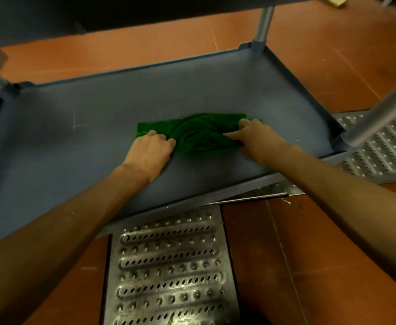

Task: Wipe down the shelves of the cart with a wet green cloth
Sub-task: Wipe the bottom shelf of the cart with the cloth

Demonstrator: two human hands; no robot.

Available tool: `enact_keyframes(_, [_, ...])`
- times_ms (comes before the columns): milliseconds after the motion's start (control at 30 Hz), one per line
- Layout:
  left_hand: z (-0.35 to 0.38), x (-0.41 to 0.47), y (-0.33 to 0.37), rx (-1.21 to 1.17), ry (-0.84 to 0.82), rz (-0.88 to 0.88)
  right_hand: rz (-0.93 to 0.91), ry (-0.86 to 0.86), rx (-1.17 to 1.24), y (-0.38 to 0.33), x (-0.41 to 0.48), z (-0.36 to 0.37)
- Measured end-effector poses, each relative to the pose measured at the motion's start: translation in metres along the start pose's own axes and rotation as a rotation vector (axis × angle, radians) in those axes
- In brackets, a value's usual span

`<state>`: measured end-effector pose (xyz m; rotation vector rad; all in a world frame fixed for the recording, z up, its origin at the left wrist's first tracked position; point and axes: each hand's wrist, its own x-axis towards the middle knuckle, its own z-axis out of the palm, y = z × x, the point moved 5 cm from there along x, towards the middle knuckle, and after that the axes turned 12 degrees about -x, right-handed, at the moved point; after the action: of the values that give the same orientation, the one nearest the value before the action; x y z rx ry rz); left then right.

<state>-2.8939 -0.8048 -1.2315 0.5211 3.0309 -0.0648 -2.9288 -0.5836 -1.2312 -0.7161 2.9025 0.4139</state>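
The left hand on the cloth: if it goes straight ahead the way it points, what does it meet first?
Probably only bare shelf, then its raised far rim; the left hand already grips the green cloth.

floor: red-brown tiles (333, 55) | drain: perforated metal grates (169, 266), near and at right | light: dim, warm

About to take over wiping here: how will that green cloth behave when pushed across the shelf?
The green cloth is bunched in folds between the left hand and right hand, so it is probably floppy and will likely crumple. The shelf looks smooth, so it should slide.
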Motion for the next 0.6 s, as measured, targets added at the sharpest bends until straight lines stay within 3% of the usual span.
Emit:
enact_keyframes(433, [0.002,-0.056,0.009,-0.191,-0.124,0.154,-0.117,-0.063,0.091,-0.010,-0.060,0.007])
enact_keyframes(600, [0.003,-0.074,0.017,-0.234,-0.162,0.187,-0.114,-0.114,0.234,-0.012,-0.075,0.004])
